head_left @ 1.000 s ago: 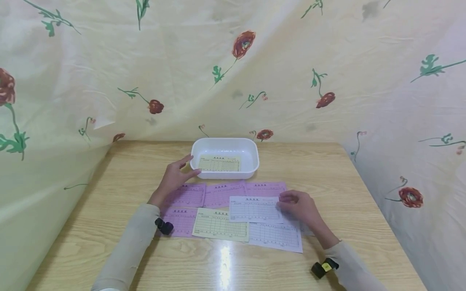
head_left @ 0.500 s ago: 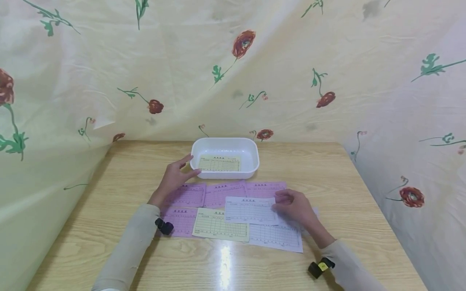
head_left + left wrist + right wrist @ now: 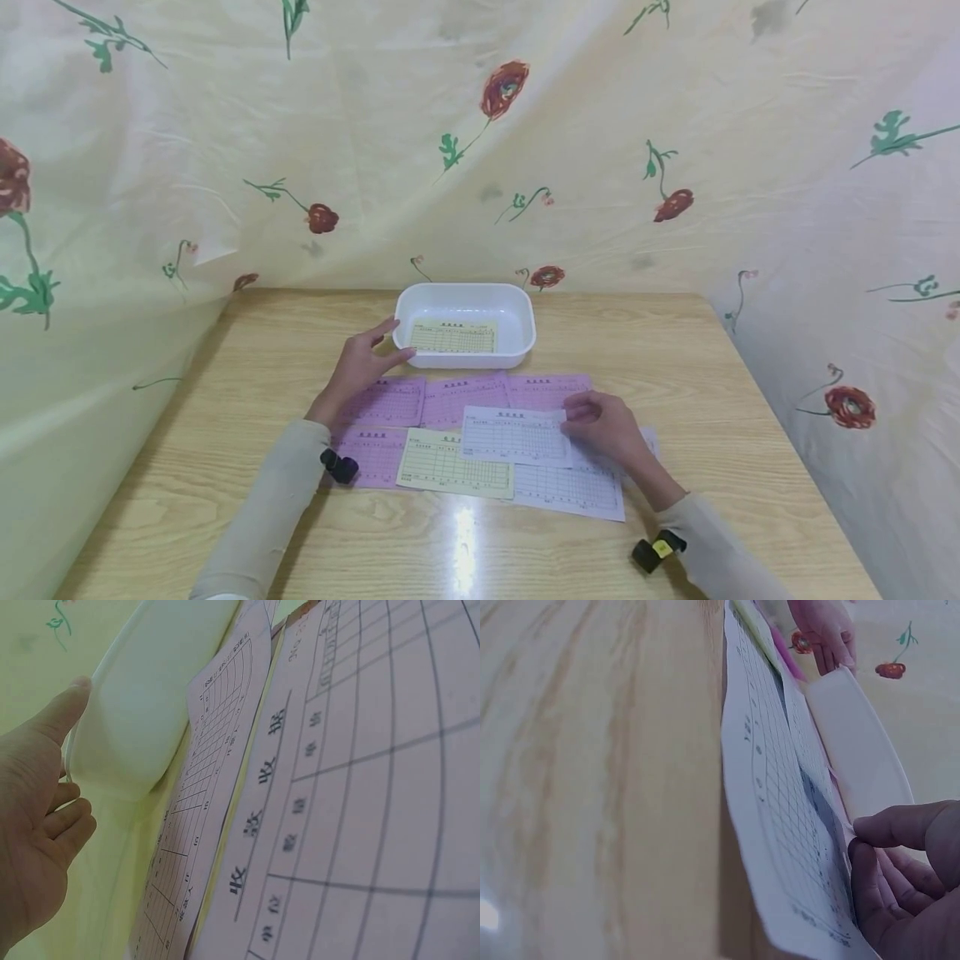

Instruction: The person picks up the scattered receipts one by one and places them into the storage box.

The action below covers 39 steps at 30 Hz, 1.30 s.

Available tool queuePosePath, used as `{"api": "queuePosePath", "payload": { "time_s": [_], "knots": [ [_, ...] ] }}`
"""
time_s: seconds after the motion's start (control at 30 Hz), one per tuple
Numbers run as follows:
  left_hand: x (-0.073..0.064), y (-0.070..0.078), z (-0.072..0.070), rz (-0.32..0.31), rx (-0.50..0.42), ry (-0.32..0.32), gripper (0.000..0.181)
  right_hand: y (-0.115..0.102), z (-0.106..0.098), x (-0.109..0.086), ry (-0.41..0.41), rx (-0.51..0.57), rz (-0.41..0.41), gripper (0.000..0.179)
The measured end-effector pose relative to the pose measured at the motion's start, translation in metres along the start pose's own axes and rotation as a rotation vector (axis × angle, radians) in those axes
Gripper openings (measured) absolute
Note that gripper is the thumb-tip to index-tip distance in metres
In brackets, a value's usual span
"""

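My left hand [image 3: 363, 367] holds the left end of a white plastic tub [image 3: 517, 354], thumb by the front corner and fingers along the side rim. Inside the tub lies a yellow receipt form [image 3: 453, 337]. My right hand [image 3: 606, 423] pinches the right edge of a white receipt form [image 3: 513, 435] between thumb and fingers, as the right wrist view shows. That form overlaps a yellow form [image 3: 450, 467] and another white form [image 3: 573, 492] below it. Part of a further sheet [image 3: 651, 440] shows beside the right wrist, mostly hidden by the hand.
Several pink forms [image 3: 463, 400] lie on the wooden table [image 3: 360, 542] in front of the tub. One pink form [image 3: 375, 458] is partly under the left wrist. A flower-patterned curtain [image 3: 375, 125] hangs behind the table and along its sides.
My right hand has shifted slightly left with the white form, which now covers more of the yellow form's corner. The left hand and tub stay put.
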<state>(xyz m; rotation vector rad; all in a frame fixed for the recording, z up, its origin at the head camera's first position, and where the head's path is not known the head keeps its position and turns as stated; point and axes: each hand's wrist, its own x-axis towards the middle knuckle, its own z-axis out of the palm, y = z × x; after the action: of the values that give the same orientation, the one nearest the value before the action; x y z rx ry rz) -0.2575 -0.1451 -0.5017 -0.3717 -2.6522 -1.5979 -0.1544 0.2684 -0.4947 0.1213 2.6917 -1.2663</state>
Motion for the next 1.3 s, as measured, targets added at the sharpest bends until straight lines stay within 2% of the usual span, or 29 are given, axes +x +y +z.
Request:
{"api": "queuePosePath", "payload": {
  "time_s": [0.17,0.37,0.53,0.83,1.3],
  "knots": [
    [0.0,0.0,-0.001,-0.001,0.003,0.0,0.084,-0.001,0.0,-0.001,-0.013,0.004,0.019,0.034],
    [0.001,0.0,-0.001,0.009,0.011,0.001,0.083,-0.001,-0.003,-0.003,0.007,-0.024,-0.021,0.031],
    [0.001,0.001,-0.001,-0.002,0.012,-0.001,0.083,-0.003,-0.006,-0.007,0.016,0.007,-0.062,0.026],
    [0.0,0.003,0.0,-0.026,0.018,0.0,0.085,-0.004,-0.014,-0.009,0.03,0.009,-0.075,0.025],
    [0.0,0.003,0.0,-0.018,0.023,-0.005,0.083,-0.007,-0.033,-0.005,0.038,0.112,-0.1,0.028]
  ]
}}
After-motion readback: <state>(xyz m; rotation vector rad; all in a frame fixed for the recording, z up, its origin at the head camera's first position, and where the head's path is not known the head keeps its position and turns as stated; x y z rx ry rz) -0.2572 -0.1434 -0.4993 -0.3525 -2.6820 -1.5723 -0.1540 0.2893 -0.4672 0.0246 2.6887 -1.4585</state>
